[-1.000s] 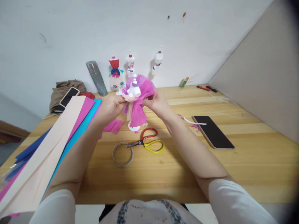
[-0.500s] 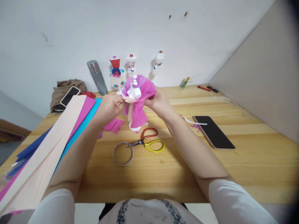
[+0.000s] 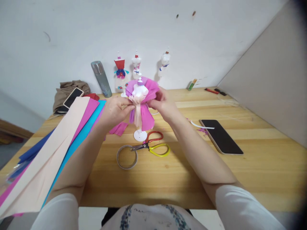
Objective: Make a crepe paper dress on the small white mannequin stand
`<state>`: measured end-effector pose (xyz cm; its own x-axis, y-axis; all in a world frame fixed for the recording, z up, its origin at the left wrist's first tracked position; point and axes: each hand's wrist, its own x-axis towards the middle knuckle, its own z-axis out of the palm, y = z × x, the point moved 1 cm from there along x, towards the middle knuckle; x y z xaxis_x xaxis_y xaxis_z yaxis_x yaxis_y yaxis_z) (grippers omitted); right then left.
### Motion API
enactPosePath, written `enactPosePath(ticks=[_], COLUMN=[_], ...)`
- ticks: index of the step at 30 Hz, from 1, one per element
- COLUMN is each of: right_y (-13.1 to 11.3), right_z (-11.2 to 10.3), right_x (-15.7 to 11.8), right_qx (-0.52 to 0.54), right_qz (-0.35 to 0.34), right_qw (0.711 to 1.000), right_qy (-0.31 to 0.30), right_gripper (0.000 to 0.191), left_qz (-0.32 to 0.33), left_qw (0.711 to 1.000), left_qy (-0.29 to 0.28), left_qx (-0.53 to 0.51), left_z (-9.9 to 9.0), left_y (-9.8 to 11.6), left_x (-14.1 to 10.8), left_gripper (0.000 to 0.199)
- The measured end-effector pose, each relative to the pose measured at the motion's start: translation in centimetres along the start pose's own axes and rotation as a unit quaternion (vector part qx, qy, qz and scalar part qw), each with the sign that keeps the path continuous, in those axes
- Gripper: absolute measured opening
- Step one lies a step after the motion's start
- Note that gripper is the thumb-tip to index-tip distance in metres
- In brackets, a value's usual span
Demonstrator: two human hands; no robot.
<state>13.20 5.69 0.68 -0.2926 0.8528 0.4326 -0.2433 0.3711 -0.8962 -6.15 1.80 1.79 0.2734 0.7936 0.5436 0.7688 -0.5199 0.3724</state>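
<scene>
In the middle of the view stands a small white dress form (image 3: pixel 139 91) on a round white base, with a pink, purple and pale peach crepe paper dress (image 3: pixel 147 119) gathered about its waist. My left hand (image 3: pixel 116 110) pinches the paper at the waist's left side, thumb and fingers closed. From the right, my right hand (image 3: pixel 163 103) grips the gathered paper, its fingers partly hidden behind the ruffle. Just in front of the base lie scissors (image 3: pixel 145 146) with one red and one yellow handle, their tips over a roll of tape (image 3: pixel 127 157).
Strips of coloured crepe paper (image 3: pixel 48 153) lie along the left. Behind stand a flask (image 3: pixel 102 80) and several more dress forms, one in a red top (image 3: pixel 120 65). A phone (image 3: pixel 222 136) lies at the right, a glue stick (image 3: pixel 192 84) by the wall.
The dress form now stands more upright, its round base showing more fully. Peach paper is spread wider across the waist front, and my left hand has shifted slightly right along it.
</scene>
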Motion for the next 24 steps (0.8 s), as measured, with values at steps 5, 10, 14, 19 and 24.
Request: enactPosePath(ticks=[5, 10, 14, 19, 24], right_y=[-0.3, -0.3, 0.3, 1.5, -0.2], right_z=[0.0, -0.3, -0.6, -0.4, -2.0], right_x=[-0.1, -0.1, 0.1, 0.3, 0.7], right_qx=[0.004, 0.015, 0.025, 0.024, 0.016], right_qz=[0.008, 0.029, 0.068, 0.094, 0.045], right_qw=[1.000, 0.999, 0.997, 0.995, 0.995], right_qy=[-0.014, -0.037, -0.023, -0.020, 0.083], right_gripper=[0.021, 0.019, 0.019, 0.019, 0.016], left_qz=[-0.005, -0.009, -0.020, -0.005, 0.006], left_qw=[0.997, 0.989, 0.989, 0.984, 0.978], left_qy=[0.024, 0.038, 0.056, 0.077, 0.081], left_qx=[0.067, 0.140, 0.136, 0.161, 0.193], left_z=[0.0, 0.1, 0.8, 1.4, 1.1], left_y=[1.1, 2.3, 2.6, 3.4, 3.9], left_x=[-0.2, -0.7, -1.2, -1.5, -2.0], left_gripper=[0.017, 0.020, 0.019, 0.022, 0.024])
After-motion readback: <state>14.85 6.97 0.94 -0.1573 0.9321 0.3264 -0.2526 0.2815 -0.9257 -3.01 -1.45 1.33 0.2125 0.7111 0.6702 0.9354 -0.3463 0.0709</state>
